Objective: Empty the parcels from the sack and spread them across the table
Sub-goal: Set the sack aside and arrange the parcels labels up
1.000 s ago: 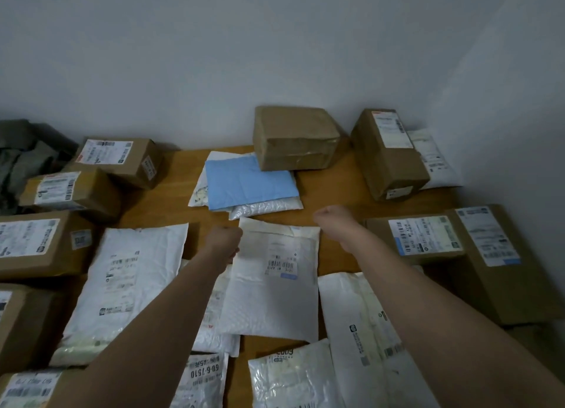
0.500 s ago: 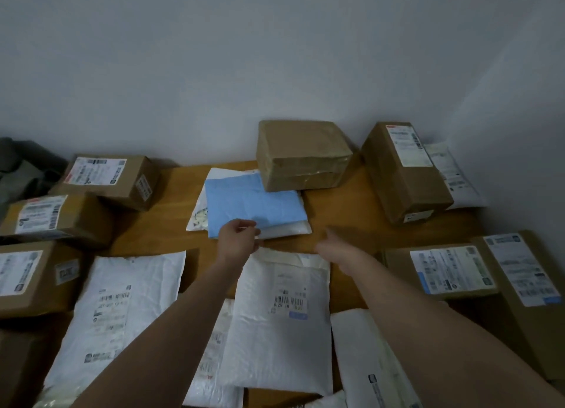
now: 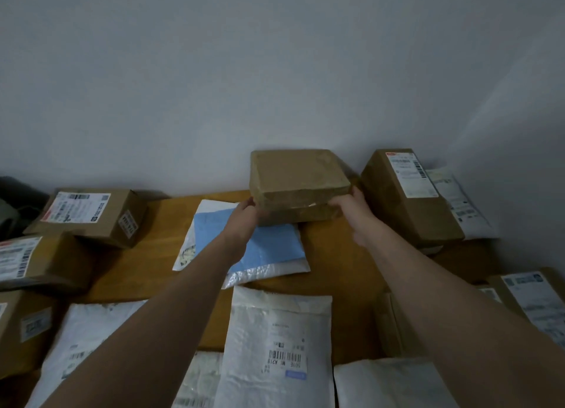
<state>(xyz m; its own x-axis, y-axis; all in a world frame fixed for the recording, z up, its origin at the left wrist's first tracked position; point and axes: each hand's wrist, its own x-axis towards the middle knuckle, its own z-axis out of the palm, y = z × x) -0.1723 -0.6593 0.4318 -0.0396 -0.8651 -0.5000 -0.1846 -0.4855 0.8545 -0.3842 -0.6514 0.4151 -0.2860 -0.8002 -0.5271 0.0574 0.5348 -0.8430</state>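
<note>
A plain brown taped box (image 3: 295,179) sits at the back of the wooden table (image 3: 333,254), by the wall. My left hand (image 3: 244,216) grips its left front corner and my right hand (image 3: 348,204) grips its right front corner. The box's near edge overlaps a blue mailer (image 3: 266,245) that lies on white poly bags. A white mailer with a barcode label (image 3: 279,343) lies nearer me between my forearms. No sack is in view.
Labelled cardboard boxes line the left side (image 3: 91,215) and the right side (image 3: 403,193). White poly bags (image 3: 79,343) cover the near part of the table. The wall stands right behind the brown box. Bare wood shows around the blue mailer.
Both hands have left the white barcode mailer and reached forward to the brown box at the back. The left hand passed over the blue mailer. The camera has tilted up.
</note>
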